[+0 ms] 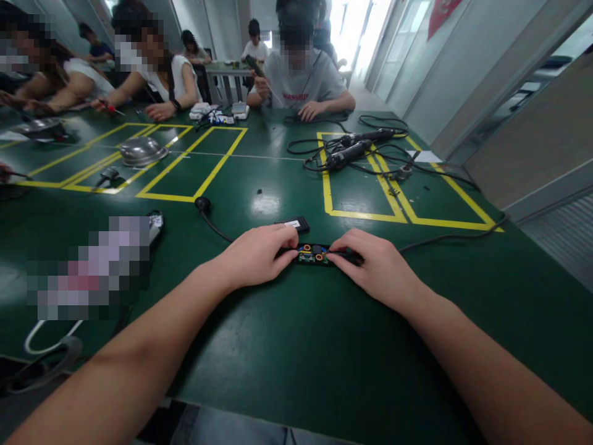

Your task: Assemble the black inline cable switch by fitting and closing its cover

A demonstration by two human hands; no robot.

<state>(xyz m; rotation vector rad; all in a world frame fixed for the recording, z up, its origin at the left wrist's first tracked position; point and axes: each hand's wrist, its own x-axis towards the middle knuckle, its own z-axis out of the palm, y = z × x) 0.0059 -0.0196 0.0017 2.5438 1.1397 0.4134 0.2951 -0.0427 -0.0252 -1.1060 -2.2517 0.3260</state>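
Note:
An open black casing (314, 262) lies on the green table, with a circuit board (306, 258) inside it that carries copper-coloured coils and thin wires. My left hand (259, 254) pinches at the casing's left end, fingertips by the wires. At the right end my right hand (370, 262) is closed, thumb and forefinger together near the wires there. Just behind the casing sits a black cover (299, 224) with a white label. A black cable with a plug (202, 205) runs toward my left hand, and another cable (445, 238) leads off to the right from behind my right hand.
Corded black tools (349, 154) lie behind on the right within yellow tape. A metal bowl (141, 151) stands at the back left, and a blurred-out package (99, 266) lies at the left. Across the table a person (301, 77) holds a tool; others sit along the left.

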